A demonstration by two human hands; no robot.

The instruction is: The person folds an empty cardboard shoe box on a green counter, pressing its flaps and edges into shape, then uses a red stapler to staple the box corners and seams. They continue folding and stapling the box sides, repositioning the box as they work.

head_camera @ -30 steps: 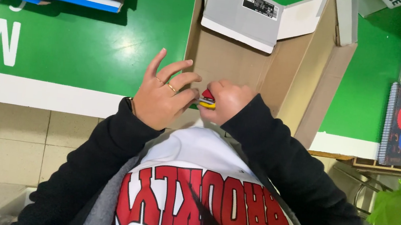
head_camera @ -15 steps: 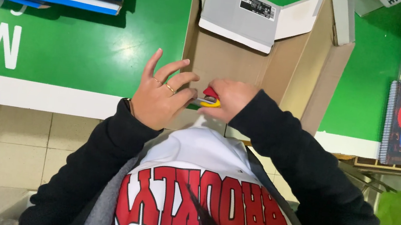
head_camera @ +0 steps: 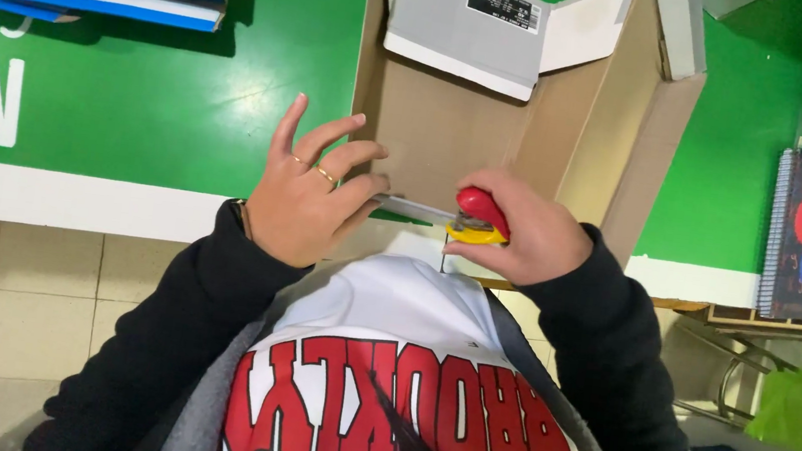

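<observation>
Against the open cardboard box, the right hand clasps a red-and-yellow tape measure; the left hand pinches its thin, springy blade, probably sharp-edged, best held flat.

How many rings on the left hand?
2. Both sit on the left hand: a thin gold ring on one raised finger and a second gold ring on the finger beside it. The thumb side is hidden, so more are possible.
</observation>
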